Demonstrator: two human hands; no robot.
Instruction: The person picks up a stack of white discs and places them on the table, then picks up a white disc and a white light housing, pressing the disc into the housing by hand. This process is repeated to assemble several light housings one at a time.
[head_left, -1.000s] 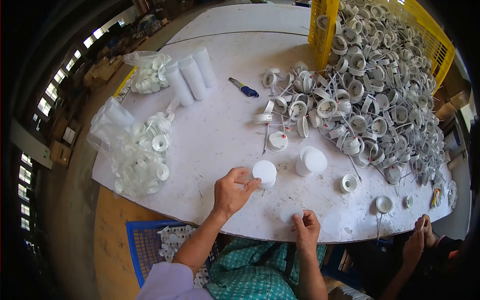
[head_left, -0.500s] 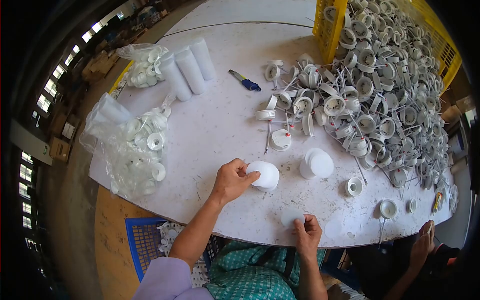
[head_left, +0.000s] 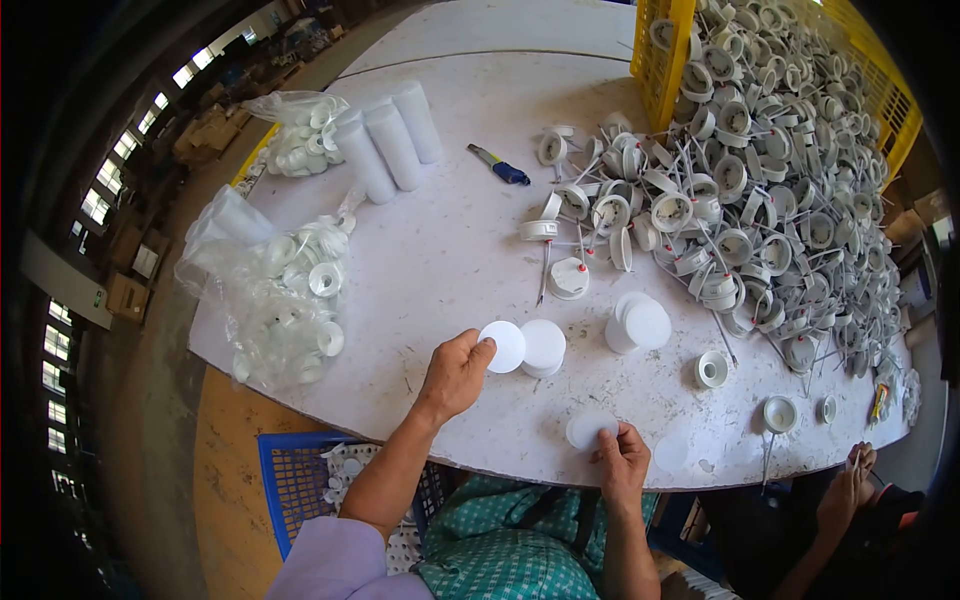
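Observation:
My left hand [head_left: 455, 377] pinches a thin white disc [head_left: 502, 346] between thumb and fingers. Just right of it stands a short stack of white discs [head_left: 544, 346], which the held disc meets or slightly overlaps. Nearer the table's front edge, my right hand [head_left: 624, 460] grips a translucent disc [head_left: 590, 430] by its edge. A second stack of white discs [head_left: 640, 324] rises further right, its top ones shifted sideways. Past it sits a small white ring-shaped part [head_left: 711, 370].
Many white round housings with wires [head_left: 780, 190] heap up at right beside a yellow crate [head_left: 660, 60]. A blue-handled knife [head_left: 500, 166] lies mid-table. Bagged white rings [head_left: 290, 290] and wrapped rolls [head_left: 390, 145] are at left. Another person's hands [head_left: 850, 478] work at the lower right.
My left hand has drawn a disc leftward off the top of the nearer stack. My right hand still holds its disc, almost in place. The whole view has shifted slightly.

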